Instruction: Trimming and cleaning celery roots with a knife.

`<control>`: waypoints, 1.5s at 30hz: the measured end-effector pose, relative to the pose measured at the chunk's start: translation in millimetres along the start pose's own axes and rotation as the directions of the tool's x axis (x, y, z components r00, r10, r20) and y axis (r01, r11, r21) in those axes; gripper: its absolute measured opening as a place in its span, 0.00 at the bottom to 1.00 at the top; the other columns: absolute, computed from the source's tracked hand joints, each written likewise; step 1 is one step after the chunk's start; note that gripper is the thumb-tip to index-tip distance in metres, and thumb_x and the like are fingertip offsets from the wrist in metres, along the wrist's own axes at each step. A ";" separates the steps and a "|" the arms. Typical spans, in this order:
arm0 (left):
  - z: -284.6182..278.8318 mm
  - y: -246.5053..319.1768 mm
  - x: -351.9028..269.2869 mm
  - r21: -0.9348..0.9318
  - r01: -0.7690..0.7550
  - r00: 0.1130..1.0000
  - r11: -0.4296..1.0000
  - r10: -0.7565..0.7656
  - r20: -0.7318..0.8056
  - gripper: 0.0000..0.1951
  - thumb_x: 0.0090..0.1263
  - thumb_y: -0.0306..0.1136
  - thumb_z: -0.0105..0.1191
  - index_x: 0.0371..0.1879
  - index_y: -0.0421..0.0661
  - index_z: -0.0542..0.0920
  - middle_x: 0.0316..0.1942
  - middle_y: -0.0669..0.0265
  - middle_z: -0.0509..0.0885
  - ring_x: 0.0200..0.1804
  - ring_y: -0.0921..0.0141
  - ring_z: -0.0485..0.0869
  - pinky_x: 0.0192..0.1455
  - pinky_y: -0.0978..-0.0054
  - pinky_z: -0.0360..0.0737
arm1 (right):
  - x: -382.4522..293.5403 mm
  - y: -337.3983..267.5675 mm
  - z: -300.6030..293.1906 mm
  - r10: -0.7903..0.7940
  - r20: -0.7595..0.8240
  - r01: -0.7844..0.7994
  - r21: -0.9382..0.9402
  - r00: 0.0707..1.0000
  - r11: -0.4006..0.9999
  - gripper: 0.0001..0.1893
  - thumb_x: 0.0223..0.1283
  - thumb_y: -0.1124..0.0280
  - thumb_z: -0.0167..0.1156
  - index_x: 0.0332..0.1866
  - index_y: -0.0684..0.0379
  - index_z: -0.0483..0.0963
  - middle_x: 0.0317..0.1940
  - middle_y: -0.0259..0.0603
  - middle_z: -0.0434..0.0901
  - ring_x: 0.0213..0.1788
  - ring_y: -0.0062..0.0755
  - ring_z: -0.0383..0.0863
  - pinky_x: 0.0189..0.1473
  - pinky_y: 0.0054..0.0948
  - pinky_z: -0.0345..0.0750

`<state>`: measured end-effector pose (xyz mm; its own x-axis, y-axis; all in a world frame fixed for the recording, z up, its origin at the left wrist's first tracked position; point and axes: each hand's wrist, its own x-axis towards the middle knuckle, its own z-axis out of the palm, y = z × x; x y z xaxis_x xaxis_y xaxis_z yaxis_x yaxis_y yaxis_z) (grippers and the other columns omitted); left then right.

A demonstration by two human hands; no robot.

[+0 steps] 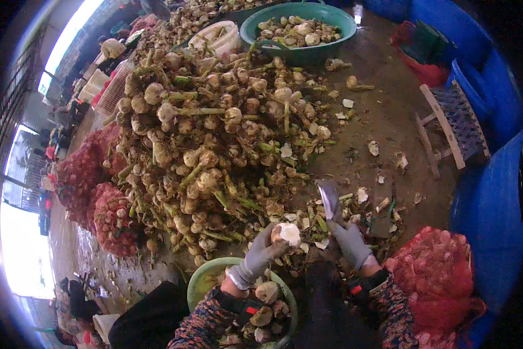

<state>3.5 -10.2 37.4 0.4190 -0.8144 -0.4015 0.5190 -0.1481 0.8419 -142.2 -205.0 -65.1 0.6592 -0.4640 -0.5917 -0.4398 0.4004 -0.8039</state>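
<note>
My left hand (pixel 258 257), in a grey glove, holds a garlic bulb (pixel 286 234) with a white cut face, above the upper rim of a green basin (pixel 199 279) that holds trimmed bulbs. My right hand (pixel 350 243), gloved the same way, grips a broad metal blade (pixel 328 199) pointing away from me; its handle is hidden in the fist. The blade and the bulb are apart. Just beyond both hands lies a large heap of garlic bulbs (pixel 209 168) with roots and cut stalks. White peel scraps are scattered around the blade.
A red mesh sack (pixel 436 275) of bulbs stands at right, near blue sheeting (pixel 483 218) and a wooden stool (pixel 444 126). More mesh sacks (pixel 113 218) lean left of the heap. At the back are a green tub (pixel 298 52) of bulbs and a white bucket (pixel 235 38).
</note>
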 end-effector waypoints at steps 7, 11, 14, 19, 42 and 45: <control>3.4 -30.5 25.2 0.201 -0.237 0.971 0.951 0.237 0.023 0.33 0.60 0.30 0.58 0.65 0.41 0.60 0.58 0.62 0.72 0.58 0.69 0.73 0.62 0.71 0.70 | -37.8 -74.1 72.3 -0.020 0.250 -0.137 0.594 0.968 0.793 0.08 0.62 0.68 0.55 0.41 0.59 0.76 0.32 0.34 0.81 0.31 0.22 0.78 0.39 0.24 0.78; 18.1 -23.2 30.9 0.127 -0.078 0.995 0.989 0.086 -0.055 0.31 0.60 0.27 0.57 0.64 0.42 0.63 0.57 0.65 0.72 0.58 0.73 0.72 0.61 0.72 0.69 | -10.6 -46.7 56.6 -0.245 0.003 0.224 0.394 0.969 0.891 0.05 0.60 0.74 0.56 0.39 0.61 0.77 0.32 0.31 0.81 0.33 0.20 0.78 0.37 0.23 0.75; 25.2 -11.2 29.3 -0.168 0.142 0.982 0.975 -0.160 -0.101 0.24 0.65 0.31 0.54 0.61 0.42 0.66 0.54 0.67 0.74 0.56 0.76 0.72 0.57 0.74 0.71 | -13.5 -57.5 67.0 -0.344 -0.283 0.382 0.092 0.895 0.919 0.13 0.55 0.62 0.65 0.30 0.62 0.74 0.21 0.31 0.79 0.22 0.25 0.75 0.27 0.28 0.70; 5.6 -26.8 33.3 0.095 -0.003 0.949 0.996 0.033 -0.313 0.21 0.68 0.38 0.53 0.56 0.41 0.71 0.49 0.69 0.79 0.50 0.76 0.76 0.53 0.77 0.73 | -25.9 -73.9 60.2 -0.526 -0.082 0.468 -0.358 0.846 0.808 0.16 0.55 0.59 0.64 0.29 0.64 0.73 0.19 0.49 0.77 0.19 0.39 0.76 0.25 0.31 0.72; -7.8 59.2 166.3 1.000 0.008 0.970 0.011 0.243 -0.010 0.39 0.54 0.57 0.61 0.59 0.45 0.66 0.49 0.50 0.76 0.51 0.51 0.77 0.53 0.60 0.75 | -3.6 -17.1 -32.5 -0.187 -0.124 0.101 -0.503 0.974 0.858 0.25 0.53 0.48 0.57 0.39 0.64 0.77 0.27 0.55 0.80 0.34 0.56 0.80 0.38 0.44 0.75; 20.3 48.6 266.7 0.995 0.091 0.927 -0.034 0.369 -0.072 0.35 0.59 0.51 0.59 0.62 0.49 0.63 0.54 0.51 0.73 0.53 0.54 0.77 0.53 0.59 0.76 | -19.0 -18.6 -36.8 -0.107 -0.110 0.069 -0.304 0.988 0.950 0.25 0.53 0.49 0.58 0.43 0.64 0.76 0.28 0.55 0.80 0.36 0.57 0.80 0.40 0.44 0.75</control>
<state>125.3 -245.9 -21.4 0.6333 -0.7690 -0.0872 -0.7214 -0.6273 0.2934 -169.0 -232.7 -41.1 0.6313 -0.5883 -0.5054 -0.5576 0.1086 -0.8230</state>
